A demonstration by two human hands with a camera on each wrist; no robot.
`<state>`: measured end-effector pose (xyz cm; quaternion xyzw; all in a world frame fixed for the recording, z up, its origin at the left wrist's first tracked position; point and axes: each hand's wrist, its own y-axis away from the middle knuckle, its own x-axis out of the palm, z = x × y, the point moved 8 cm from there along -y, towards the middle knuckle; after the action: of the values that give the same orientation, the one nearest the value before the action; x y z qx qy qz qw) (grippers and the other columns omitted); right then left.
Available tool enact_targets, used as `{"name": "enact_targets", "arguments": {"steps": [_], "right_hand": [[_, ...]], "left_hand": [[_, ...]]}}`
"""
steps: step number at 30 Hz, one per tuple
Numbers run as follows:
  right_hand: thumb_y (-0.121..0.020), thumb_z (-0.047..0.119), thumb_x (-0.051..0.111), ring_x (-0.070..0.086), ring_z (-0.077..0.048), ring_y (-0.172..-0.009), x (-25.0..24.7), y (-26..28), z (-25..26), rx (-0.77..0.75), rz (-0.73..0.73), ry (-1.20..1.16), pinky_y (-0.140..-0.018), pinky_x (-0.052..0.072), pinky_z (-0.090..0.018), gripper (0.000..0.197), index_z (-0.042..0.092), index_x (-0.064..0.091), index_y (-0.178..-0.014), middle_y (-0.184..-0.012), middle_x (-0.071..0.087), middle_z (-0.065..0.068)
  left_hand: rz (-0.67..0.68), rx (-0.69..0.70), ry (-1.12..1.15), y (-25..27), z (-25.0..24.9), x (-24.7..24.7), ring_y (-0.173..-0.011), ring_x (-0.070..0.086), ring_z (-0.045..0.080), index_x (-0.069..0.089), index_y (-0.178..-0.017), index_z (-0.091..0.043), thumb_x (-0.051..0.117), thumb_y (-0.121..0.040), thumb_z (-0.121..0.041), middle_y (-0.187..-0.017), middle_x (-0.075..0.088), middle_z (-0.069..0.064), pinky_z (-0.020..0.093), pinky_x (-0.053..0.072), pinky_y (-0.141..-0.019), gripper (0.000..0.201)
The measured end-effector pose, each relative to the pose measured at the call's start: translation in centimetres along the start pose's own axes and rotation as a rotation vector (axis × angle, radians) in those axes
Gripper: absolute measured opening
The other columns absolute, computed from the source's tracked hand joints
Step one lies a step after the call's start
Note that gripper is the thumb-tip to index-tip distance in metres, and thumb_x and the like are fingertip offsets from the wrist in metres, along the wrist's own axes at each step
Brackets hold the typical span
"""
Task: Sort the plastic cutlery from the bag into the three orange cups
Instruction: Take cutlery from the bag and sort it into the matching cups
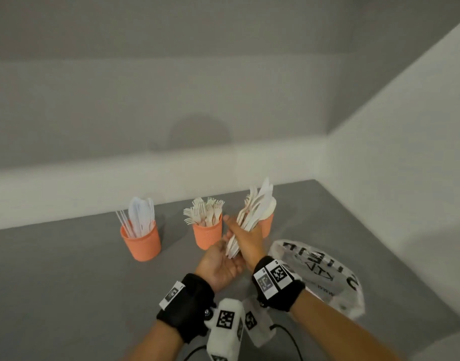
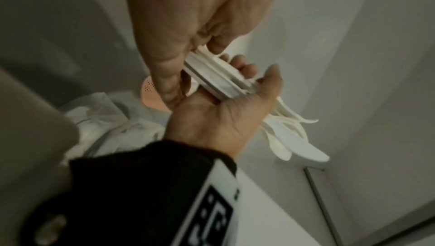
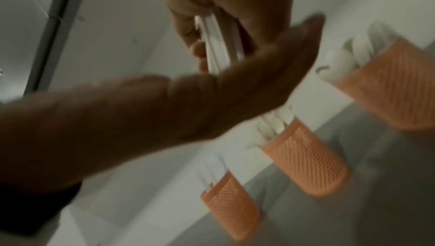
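On the grey table (image 1: 67, 269), going from the left, we see three orange cups in a row toward the far edge. The left cup (image 1: 141, 242) holds white knives and a few thin straight sticks. The middle cup (image 1: 207, 234) is full of white forks, tines up. Just near of it and a little right, our left hand (image 1: 221, 261) lies palm up with its fingers loosely spread under the handle ends of a bundle of cutlery (image 1: 252, 217); from the left wrist camera the handles rest on that palm. Our right hand (image 1: 245, 242) is wrapped round the middle of the same bundle, fingers and thumb curled on it, and holds it slanting up and away so that its spoon and fork heads rise in front of the right cup (image 1: 267, 225), which is largely hidden behind it and shows spoons in the right wrist view. Farthest right and nearer to us, the crumpled plastic bag (image 1: 325, 277) with black lettering lies on the table beside our right wrist.
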<state>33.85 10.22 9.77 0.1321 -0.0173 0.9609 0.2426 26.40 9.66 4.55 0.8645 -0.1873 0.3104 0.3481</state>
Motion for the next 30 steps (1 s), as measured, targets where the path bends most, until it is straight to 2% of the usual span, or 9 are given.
{"name": "enact_targets", "arguments": {"steps": [7,10,12,15,17,20,24,28,30], "right_hand": [[-0.084,0.022,0.065,0.043,-0.008,-0.030,2.6,-0.9,-2.7,0.154,0.118,0.055,-0.035,0.035,-0.019,0.030,0.007,0.052,-0.062,-0.037,0.047,0.004],[-0.070,0.046,0.060,0.067,-0.014,-0.067,4.2,-0.4,-3.7,-0.017,0.266,0.494,-0.062,0.055,-0.031,0.028,0.021,0.070,-0.076,-0.072,0.072,0.002],[-0.076,0.041,0.054,0.067,-0.018,-0.086,5.5,0.9,-4.1,-0.103,0.333,0.707,-0.078,0.054,-0.034,0.019,0.034,0.068,-0.087,-0.089,0.071,0.004],[-0.088,0.026,0.052,0.063,-0.022,-0.100,7.0,2.5,-4.1,-0.200,0.356,0.883,-0.079,0.044,-0.024,0.032,0.019,0.062,-0.118,-0.107,0.068,-0.004],[-0.085,0.022,0.055,0.066,-0.015,-0.091,7.2,2.7,-4.7,-0.186,0.416,0.810,-0.072,0.045,-0.020,0.032,0.015,0.063,-0.115,-0.095,0.070,0.005],[-0.083,0.005,0.057,0.061,-0.004,-0.050,7.0,3.0,-6.0,0.157,0.637,0.501,-0.054,0.050,-0.019,0.008,0.009,0.063,-0.086,-0.050,0.062,0.011],[-0.068,0.015,0.051,0.064,-0.013,-0.053,7.6,5.1,-5.4,0.453,0.868,0.226,-0.068,0.054,-0.031,0.014,0.002,0.057,-0.071,-0.048,0.062,-0.001],[-0.081,0.015,0.052,0.058,-0.014,-0.045,7.4,5.3,-6.4,0.554,0.863,0.148,-0.054,0.052,-0.028,0.009,0.008,0.056,-0.076,-0.044,0.052,0.001],[-0.090,0.013,0.049,0.045,-0.010,-0.036,7.0,4.3,-7.1,0.500,0.724,0.208,-0.045,0.044,-0.024,0.017,0.011,0.052,-0.073,-0.040,0.041,0.003]], "left_hand": [[-0.066,0.193,-0.386,2.2,-3.3,-3.9,-0.085,0.054,0.017,0.058,-0.097,-0.015,0.051,-0.084,-0.031,-0.086,0.058,0.003,0.032,0.041,-0.079,0.022],[-0.011,0.359,-0.566,2.8,-5.5,-3.6,-0.105,0.058,0.011,0.053,-0.117,-0.021,0.068,-0.074,-0.031,-0.108,0.064,-0.004,0.025,0.042,-0.088,0.047],[-0.045,0.432,-0.571,2.6,-6.5,-3.5,-0.107,0.060,0.019,0.057,-0.113,-0.015,0.073,-0.076,-0.019,-0.111,0.065,0.003,0.032,0.046,-0.095,0.041],[-0.212,0.521,-0.559,2.5,-7.9,-4.2,-0.097,0.063,0.030,0.065,-0.093,-0.005,0.073,-0.076,-0.008,-0.098,0.068,0.015,0.040,0.049,-0.092,0.019],[-0.233,0.530,-0.563,2.1,-8.1,-4.6,-0.094,0.067,0.031,0.066,-0.098,0.001,0.074,-0.074,-0.011,-0.099,0.070,0.019,0.041,0.054,-0.087,0.028],[-0.094,0.476,-0.664,2.2,-7.8,-3.7,-0.084,0.067,0.020,0.069,-0.090,-0.003,0.068,-0.080,-0.014,-0.093,0.071,0.011,0.026,0.056,-0.069,0.015],[0.080,0.373,-0.758,2.7,-7.3,-2.0,-0.095,0.064,0.022,0.067,-0.091,-0.006,0.060,-0.088,-0.019,-0.098,0.069,0.007,0.012,0.050,-0.054,0.015],[0.192,0.257,-0.768,2.4,-6.9,-1.7,-0.107,0.061,0.016,0.065,-0.100,-0.009,0.058,-0.078,-0.034,-0.107,0.069,0.001,0.022,0.054,-0.080,0.034],[0.187,0.245,-0.723,2.3,-7.0,-2.0,-0.096,0.065,0.014,0.061,-0.109,-0.008,0.062,-0.073,-0.039,-0.103,0.069,0.002,0.023,0.055,-0.073,0.047]]}}
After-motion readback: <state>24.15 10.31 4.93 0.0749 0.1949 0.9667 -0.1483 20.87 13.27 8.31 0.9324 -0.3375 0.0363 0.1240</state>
